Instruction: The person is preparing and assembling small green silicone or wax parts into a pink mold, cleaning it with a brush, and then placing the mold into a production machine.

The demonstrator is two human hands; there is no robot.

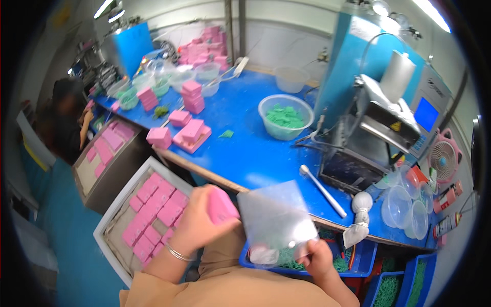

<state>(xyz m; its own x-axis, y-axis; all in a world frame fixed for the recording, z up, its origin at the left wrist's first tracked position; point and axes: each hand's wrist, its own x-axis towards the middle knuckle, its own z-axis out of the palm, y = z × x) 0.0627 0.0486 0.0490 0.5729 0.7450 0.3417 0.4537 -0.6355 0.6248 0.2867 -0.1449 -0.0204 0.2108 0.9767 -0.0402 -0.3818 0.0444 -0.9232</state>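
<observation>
My left hand (198, 225), with a bracelet at the wrist, is closed round a pink block (222, 207) above my lap. The block's far side is hidden. In my right hand (318, 260) I grip the lower right corner of a thin, see-through square plate (276, 217), tilted in front of the table edge. Block and plate are close together but apart. Left of my left hand stands a white-rimmed crate (109, 225) with rows of pink blocks (153, 207). Beneath the plate is an open blue drawer (365, 254) with green pieces in it.
The blue table (240, 148) bears a bowl of green pieces (285, 118), stacked pink blocks (192, 97), a white-handled tool (325, 192) and a black-and-silver machine (365, 138). Clear bowls (396, 207) stand at right. Another person (66, 120) works at far left.
</observation>
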